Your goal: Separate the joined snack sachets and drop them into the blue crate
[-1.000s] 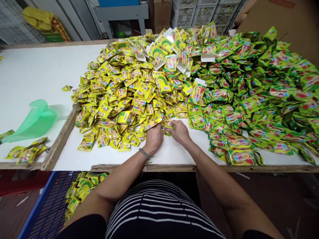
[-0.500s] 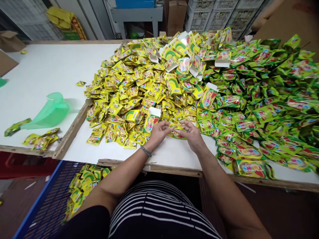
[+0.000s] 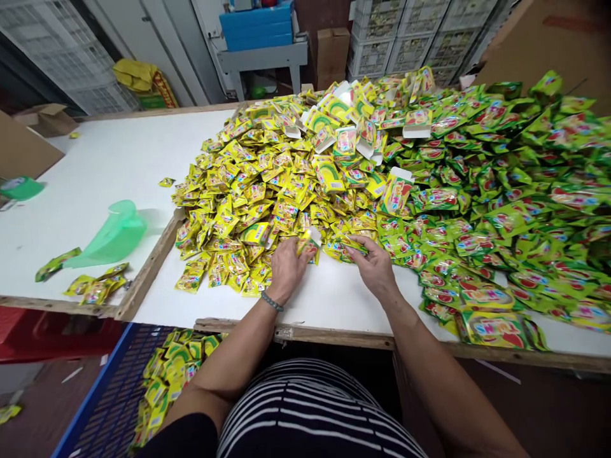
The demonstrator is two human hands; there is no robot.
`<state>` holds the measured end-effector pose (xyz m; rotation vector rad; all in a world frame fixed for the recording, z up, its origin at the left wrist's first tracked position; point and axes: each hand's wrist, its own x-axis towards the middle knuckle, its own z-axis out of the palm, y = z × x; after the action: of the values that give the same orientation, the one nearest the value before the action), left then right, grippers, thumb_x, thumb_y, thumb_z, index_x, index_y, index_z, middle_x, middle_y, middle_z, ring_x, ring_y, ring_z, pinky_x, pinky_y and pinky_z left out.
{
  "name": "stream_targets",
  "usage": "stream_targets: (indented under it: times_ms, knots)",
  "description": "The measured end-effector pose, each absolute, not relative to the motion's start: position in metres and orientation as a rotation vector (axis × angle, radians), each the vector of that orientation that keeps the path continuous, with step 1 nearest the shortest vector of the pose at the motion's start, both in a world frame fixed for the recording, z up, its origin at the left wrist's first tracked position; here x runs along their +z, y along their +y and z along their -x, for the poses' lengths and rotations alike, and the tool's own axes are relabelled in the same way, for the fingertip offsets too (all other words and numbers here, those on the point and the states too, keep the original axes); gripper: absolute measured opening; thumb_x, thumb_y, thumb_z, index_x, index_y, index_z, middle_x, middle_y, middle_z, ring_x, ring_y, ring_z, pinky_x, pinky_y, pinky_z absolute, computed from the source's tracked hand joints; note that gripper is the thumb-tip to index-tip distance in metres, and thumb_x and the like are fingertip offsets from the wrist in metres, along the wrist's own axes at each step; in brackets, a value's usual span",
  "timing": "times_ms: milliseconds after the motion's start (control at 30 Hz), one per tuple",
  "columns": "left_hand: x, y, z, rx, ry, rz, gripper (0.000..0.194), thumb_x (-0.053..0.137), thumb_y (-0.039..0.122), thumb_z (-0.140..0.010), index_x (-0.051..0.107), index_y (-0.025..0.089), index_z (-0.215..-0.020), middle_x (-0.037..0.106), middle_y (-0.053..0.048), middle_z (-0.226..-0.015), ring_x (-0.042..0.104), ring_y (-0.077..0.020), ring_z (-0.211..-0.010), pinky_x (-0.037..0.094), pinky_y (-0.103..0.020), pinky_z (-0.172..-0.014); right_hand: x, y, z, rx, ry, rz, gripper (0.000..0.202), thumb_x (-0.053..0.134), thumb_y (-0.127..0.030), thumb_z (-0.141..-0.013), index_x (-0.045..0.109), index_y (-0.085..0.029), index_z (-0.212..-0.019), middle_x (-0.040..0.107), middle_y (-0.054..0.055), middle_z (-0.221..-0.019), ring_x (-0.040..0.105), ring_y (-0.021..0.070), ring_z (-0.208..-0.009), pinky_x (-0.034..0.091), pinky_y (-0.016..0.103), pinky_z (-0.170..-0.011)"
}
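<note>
My left hand (image 3: 287,267), a beaded bracelet on its wrist, has closed around a small yellow-green carton (image 3: 312,240) with its white flap up. My right hand (image 3: 375,266) pinches a small yellow-green sachet (image 3: 354,244) between thumb and fingers, a short way right of the carton. Beyond both hands rises a heap of small yellow sachets (image 3: 248,191), with several more open cartons (image 3: 397,191) on it. To the right lies a pile of larger green packets (image 3: 496,245).
A wooden strip (image 3: 150,267) divides the white table (image 3: 344,299). Left of it lie a green plastic scoop (image 3: 112,238) and several loose packets (image 3: 98,286). Below the front edge, a blue crate (image 3: 107,388) holds filled cartons (image 3: 167,375). Cardboard (image 3: 548,44) stands at back right.
My hands have parted. My left hand has let go of the sachet both were handling and taken hold of the carton beside it; my right hand keeps a sachet. The view has shifted slightly.
</note>
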<state>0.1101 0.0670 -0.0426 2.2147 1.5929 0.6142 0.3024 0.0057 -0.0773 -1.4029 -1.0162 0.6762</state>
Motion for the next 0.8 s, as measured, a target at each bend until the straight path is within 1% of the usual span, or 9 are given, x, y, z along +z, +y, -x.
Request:
stream_targets:
  times_ms: [67, 167, 300, 433, 500, 633, 733, 800]
  knots:
    - [-0.046, 0.067, -0.114, 0.569, 1.373, -2.204, 0.037, 0.065, 0.044, -0.082, 0.066, 0.015, -0.105, 0.069, -0.010, -0.098, 0.063, -0.0247, -0.091, 0.046, -0.033, -0.081, -0.073, 0.007, -0.305, 0.542, -1.068, 1.405, 0.028, 0.062, -0.039, -0.081, 0.069, -0.021, -0.101, 0.070, 0.007, -0.105, 0.064, 0.0245, -0.101, 0.050, 0.041, -0.092]
    - [-0.046, 0.066, -0.118, 0.597, 1.112, -2.017, 0.038, 0.066, 0.050, -0.079, 0.068, 0.016, -0.098, 0.070, -0.005, -0.089, 0.062, -0.0186, -0.078, 0.045, -0.028, -0.073, -0.068, 0.011, -0.309, 0.477, -1.171, 1.432, 0.024, 0.058, -0.039, -0.083, 0.070, -0.022, -0.094, 0.071, 0.008, -0.097, 0.064, 0.0244, -0.097, 0.049, 0.040, -0.092]
    - [-0.046, 0.067, -0.121, 0.699, 0.978, -1.617, 0.039, 0.073, 0.050, -0.071, 0.066, 0.014, -0.081, 0.065, -0.001, -0.075, 0.054, -0.0115, -0.064, 0.040, -0.023, -0.060, -0.068, 0.012, -0.314, 0.655, -1.276, 1.455, 0.021, 0.059, -0.038, -0.080, 0.069, -0.021, -0.088, 0.070, 0.006, -0.093, 0.064, 0.0232, -0.092, 0.048, 0.039, -0.088]
    - [-0.046, 0.065, -0.123, 0.676, 0.967, -1.465, 0.040, 0.076, 0.050, -0.066, 0.063, 0.013, -0.071, 0.056, 0.002, -0.061, 0.043, -0.0072, -0.053, 0.031, -0.022, -0.052, -0.067, 0.010, -0.322, 0.839, -1.281, 1.447, 0.019, 0.063, -0.036, -0.076, 0.069, -0.022, -0.087, 0.069, 0.004, -0.093, 0.062, 0.0224, -0.091, 0.047, 0.038, -0.086]
    - [-0.045, 0.063, -0.124, 0.667, 0.968, -1.449, 0.040, 0.077, 0.050, -0.064, 0.063, 0.013, -0.071, 0.056, 0.002, -0.061, 0.043, -0.0070, -0.052, 0.031, -0.022, -0.051, -0.066, 0.009, -0.326, 0.932, -1.310, 1.426, 0.018, 0.064, -0.036, -0.075, 0.069, -0.022, -0.085, 0.068, 0.003, -0.092, 0.062, 0.0215, -0.089, 0.047, 0.037, -0.084]
    - [-0.043, 0.064, -0.123, 0.626, 0.924, -1.554, 0.036, 0.077, 0.047, -0.065, 0.066, 0.013, -0.072, 0.061, 0.000, -0.067, 0.050, -0.0096, -0.060, 0.037, -0.023, -0.058, -0.064, 0.008, -0.329, 1.046, -1.382, 1.378, 0.017, 0.065, -0.035, -0.073, 0.072, -0.022, -0.083, 0.067, 0.003, -0.093, 0.061, 0.0214, -0.091, 0.046, 0.037, -0.085]
    - [-0.043, 0.068, -0.122, 0.561, 0.861, -1.630, 0.034, 0.078, 0.045, -0.066, 0.069, 0.013, -0.077, 0.065, -0.001, -0.074, 0.054, -0.0118, -0.067, 0.040, -0.024, -0.065, -0.064, 0.009, -0.327, 1.012, -1.396, 1.414, 0.016, 0.067, -0.033, -0.071, 0.072, -0.022, -0.080, 0.068, 0.004, -0.089, 0.061, 0.0212, -0.088, 0.045, 0.038, -0.086]
    - [-0.044, 0.071, -0.122, 0.502, 0.832, -1.577, 0.036, 0.079, 0.044, -0.064, 0.070, 0.013, -0.079, 0.065, -0.001, -0.074, 0.054, -0.0113, -0.066, 0.039, -0.023, -0.062, -0.064, 0.010, -0.323, 0.913, -1.320, 1.473, 0.016, 0.068, -0.033, -0.070, 0.071, -0.021, -0.080, 0.067, 0.003, -0.083, 0.061, 0.0209, -0.083, 0.046, 0.037, -0.082]
